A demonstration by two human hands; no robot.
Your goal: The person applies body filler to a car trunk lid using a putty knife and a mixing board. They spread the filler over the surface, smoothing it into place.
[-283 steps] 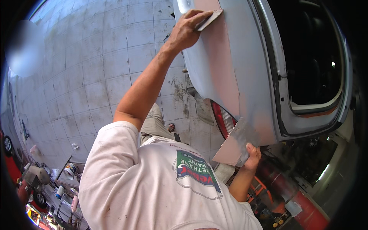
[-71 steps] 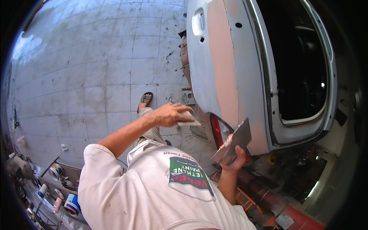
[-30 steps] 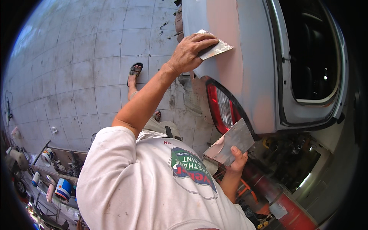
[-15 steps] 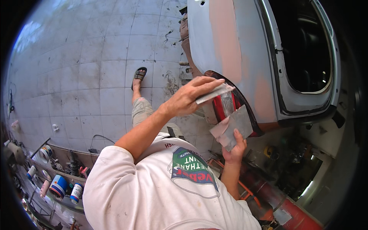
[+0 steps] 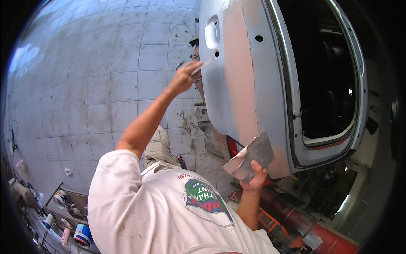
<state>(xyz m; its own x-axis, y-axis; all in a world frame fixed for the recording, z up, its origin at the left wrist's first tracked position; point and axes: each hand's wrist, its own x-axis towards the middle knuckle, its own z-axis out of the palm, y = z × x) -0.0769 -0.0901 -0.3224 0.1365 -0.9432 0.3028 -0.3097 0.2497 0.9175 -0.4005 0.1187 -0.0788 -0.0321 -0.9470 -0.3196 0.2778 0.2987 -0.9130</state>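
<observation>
My left hand (image 5: 184,78), slightly blurred, is closed around a thin pale spreader (image 5: 204,65). The spreader's tip is at the left edge of the grey car panel (image 5: 270,80), just below a small square hole; whether it touches is hard to tell. Down the panel runs a broad band of pinkish body filler (image 5: 239,72). My right hand (image 5: 253,180) grips a flat grey board (image 5: 259,151) from beneath, thumb on top. Pinkish filler is smeared along the board's left side. The board partly covers a red tail light (image 5: 232,147).
A handle recess (image 5: 212,31) sits near the panel's far left. To the right is a dark window opening (image 5: 325,76). Tiled floor (image 5: 122,76) stretches left. A shelf with several cans (image 5: 82,235) stands lower left, and a red cylinder (image 5: 330,239) lies lower right.
My left hand has moved away from the board, farther forward along the panel's left edge with the spreader. The board stays in my right hand, tilted differently. The view has shifted forward.
</observation>
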